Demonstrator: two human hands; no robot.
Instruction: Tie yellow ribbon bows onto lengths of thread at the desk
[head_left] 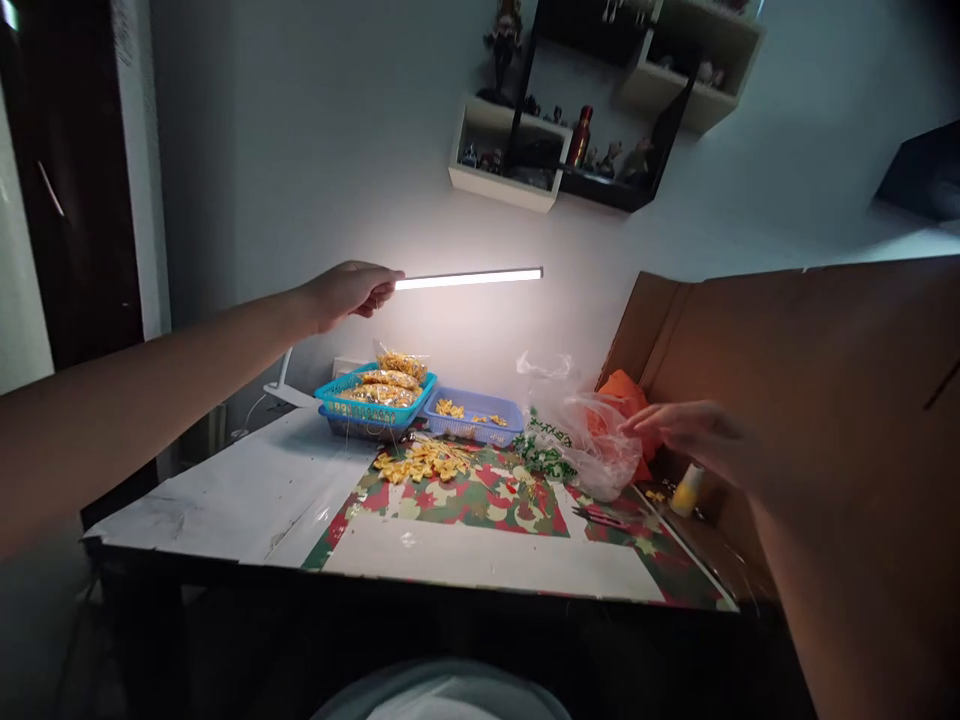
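My left hand (360,290) is closed on the left end of a lit lamp bar (472,279) above the table. Out to the right, my right hand (686,428) is partly blurred, with its fingers stretched out beside a clear plastic bag (600,440) and an orange bag (622,395). Below the lamp, a turquoise basket (341,402) holds bags of yellow pieces. A lilac tray (474,428) with a few yellow pieces stands next to it. Loose yellow pieces (424,461) lie in front, and green pieces (547,450) lie by the clear bag.
The table (225,510) has a patterned cover. Scissors (600,517) lie near its front right. A yellow bottle (687,490) stands beside a large cardboard sheet (825,380) on the right. Shelves (502,190) with figurines hang on the wall. A white lamp base (289,393) sits at the back left.
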